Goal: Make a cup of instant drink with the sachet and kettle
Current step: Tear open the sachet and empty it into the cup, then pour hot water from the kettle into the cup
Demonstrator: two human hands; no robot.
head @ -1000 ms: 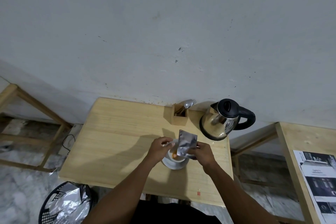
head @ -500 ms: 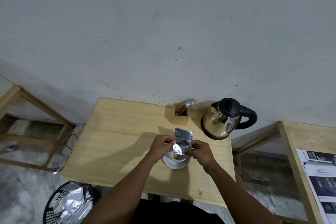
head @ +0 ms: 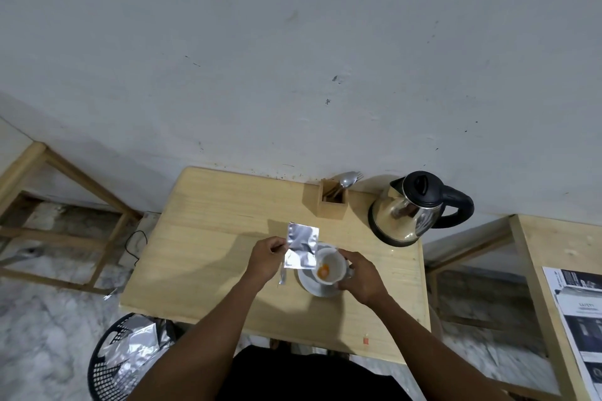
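Observation:
My left hand (head: 266,257) pinches a silver foil sachet (head: 301,250) and holds it just left of a white cup (head: 329,265). A torn foil strip (head: 282,275) hangs below that hand. Orange powder (head: 323,271) lies in the bottom of the cup. The cup rests on a white saucer (head: 309,285), and my right hand (head: 361,273) holds its right side. A steel kettle (head: 407,210) with a black lid and handle stands at the table's back right corner.
A wooden cutlery box (head: 332,203) with a spoon and fork stands by the wall. The small wooden table (head: 208,238) has a black waste basket (head: 125,360) of used foil at its front left. Another table (head: 553,257) with a printed sheet stands on the right.
The sachet has moved left, off the top of the cup, and the orange powder now shows. My right hand has let go of the sachet and gone to the cup.

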